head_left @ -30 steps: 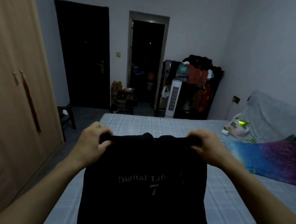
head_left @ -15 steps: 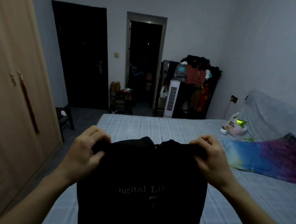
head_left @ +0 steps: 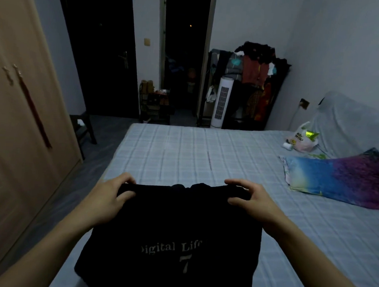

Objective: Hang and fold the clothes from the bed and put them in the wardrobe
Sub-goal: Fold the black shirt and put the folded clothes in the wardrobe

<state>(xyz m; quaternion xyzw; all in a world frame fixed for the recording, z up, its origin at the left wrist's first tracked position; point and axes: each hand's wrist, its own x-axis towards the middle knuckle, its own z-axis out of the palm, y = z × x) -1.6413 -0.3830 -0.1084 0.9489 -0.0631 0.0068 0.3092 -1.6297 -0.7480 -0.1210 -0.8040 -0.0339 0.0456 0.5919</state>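
We hold both arms out low over the bed [head_left: 183,156]. Our left hand [head_left: 111,196] and right hand [head_left: 250,200] each pinch a top corner of the black shirt [head_left: 173,238], fingers curled over the edge, thumbs under. The shirt hangs in front of us, its top edge stretched between both grips, above the near bed corner. Wardrobe [head_left: 16,131] stands left, doors closed. Bare sheet ahead; pillow [head_left: 338,176] lies far right.
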